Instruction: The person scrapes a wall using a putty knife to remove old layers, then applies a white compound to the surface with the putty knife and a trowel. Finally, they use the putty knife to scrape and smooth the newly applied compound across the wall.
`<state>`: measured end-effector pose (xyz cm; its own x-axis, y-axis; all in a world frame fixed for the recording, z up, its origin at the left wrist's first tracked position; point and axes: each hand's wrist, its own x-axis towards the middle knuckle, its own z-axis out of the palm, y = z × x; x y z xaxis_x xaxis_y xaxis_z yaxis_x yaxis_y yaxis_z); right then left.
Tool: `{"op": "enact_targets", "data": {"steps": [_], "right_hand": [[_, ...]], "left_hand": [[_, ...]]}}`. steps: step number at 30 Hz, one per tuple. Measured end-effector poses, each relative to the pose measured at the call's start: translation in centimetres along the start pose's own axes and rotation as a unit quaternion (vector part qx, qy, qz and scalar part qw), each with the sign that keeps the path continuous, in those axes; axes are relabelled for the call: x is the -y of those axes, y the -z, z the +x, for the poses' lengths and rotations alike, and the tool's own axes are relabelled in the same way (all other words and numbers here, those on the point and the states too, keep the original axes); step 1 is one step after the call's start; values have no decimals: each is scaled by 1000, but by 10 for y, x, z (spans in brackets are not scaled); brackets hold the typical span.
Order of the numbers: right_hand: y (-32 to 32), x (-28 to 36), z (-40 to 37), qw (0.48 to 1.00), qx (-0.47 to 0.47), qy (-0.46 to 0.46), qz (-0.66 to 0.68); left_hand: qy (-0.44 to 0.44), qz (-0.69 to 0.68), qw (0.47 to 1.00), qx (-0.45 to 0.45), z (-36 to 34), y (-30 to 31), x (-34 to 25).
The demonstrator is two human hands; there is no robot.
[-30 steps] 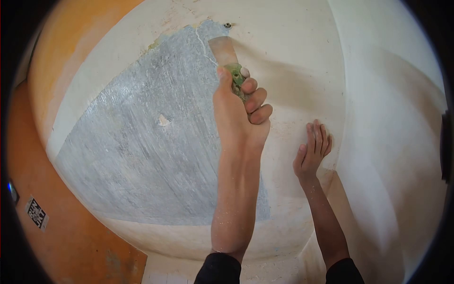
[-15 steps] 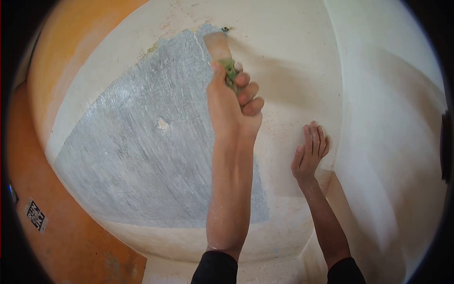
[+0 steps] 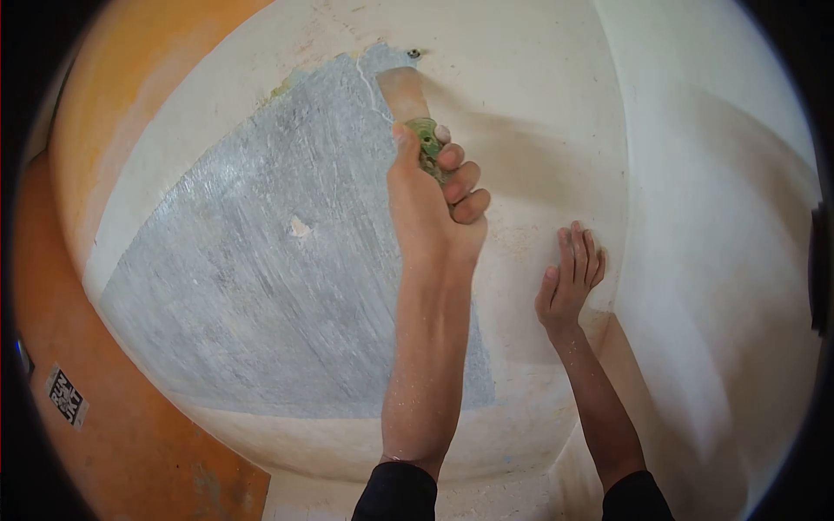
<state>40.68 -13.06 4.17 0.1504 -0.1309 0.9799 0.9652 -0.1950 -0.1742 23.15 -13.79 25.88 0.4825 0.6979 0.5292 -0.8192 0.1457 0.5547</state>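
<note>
My left hand (image 3: 434, 187) is closed round the green handle of a scraper (image 3: 402, 91), palm side towards me. The scraper's wide blade points up against the wall, near the top of a grey patch (image 3: 261, 260), just below a small round metal fitting (image 3: 413, 54). A thin whitish crack line (image 3: 368, 87) runs beside the blade on its left. Lower right, my right hand (image 3: 575, 278) lies against the pale wall (image 3: 530, 95) with its fingers stretched up and its thumb apart, holding nothing.
A small chipped pale spot (image 3: 300, 227) shows in the grey patch. Orange wall (image 3: 130, 391) at the lower left bears a black and white sticker (image 3: 66, 398). An inner corner runs down right of my right hand, and another pale wall (image 3: 695, 243) stands beyond it.
My left hand and the scraper have moved slightly down and to the right along the wall. My right hand has stayed in place.
</note>
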Motion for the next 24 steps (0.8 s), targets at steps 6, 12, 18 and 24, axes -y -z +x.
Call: {"op": "enact_targets", "data": {"steps": [6, 12, 18, 24], "right_hand": [[1, 2, 0, 1000, 7, -3, 7], [0, -2, 1, 1000, 2, 2, 4], [-1, -1, 1, 1000, -3, 1, 4], [-1, 0, 0, 1000, 2, 1, 10]], "left_hand": [[-1, -28, 1000, -1, 2, -1, -6], [79, -89, 992, 35, 5, 10, -20], [102, -100, 989, 44, 10, 12, -23], [81, -127, 988, 27, 0, 4, -26]]}}
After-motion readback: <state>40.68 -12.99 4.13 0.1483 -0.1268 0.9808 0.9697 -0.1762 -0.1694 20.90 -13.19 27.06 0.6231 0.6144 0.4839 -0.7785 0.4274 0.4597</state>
